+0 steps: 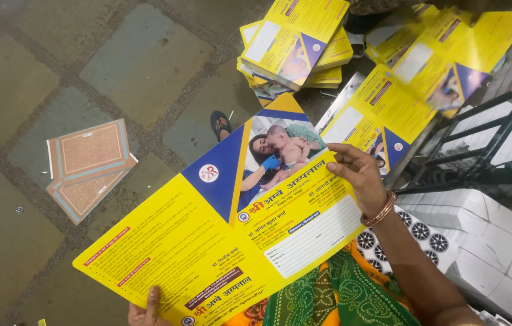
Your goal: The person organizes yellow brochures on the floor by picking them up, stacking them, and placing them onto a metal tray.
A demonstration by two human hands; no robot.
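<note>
both hands pinch the big yellow folder cover (220, 235) across mid-frame, left hand (145, 311) bottom edge, right hand (358, 175) right edge, spread flat for a look; matching stack (295, 48) sits up top

A small print-finishing or bindery workshop: stacks of identical yellow printed folders (295, 45) are piled on the paved stone floor (57, 66), more lie loose on a metal surface (352, 90) beside them, and white paper bundles (485, 223) sit below that surface.
</note>
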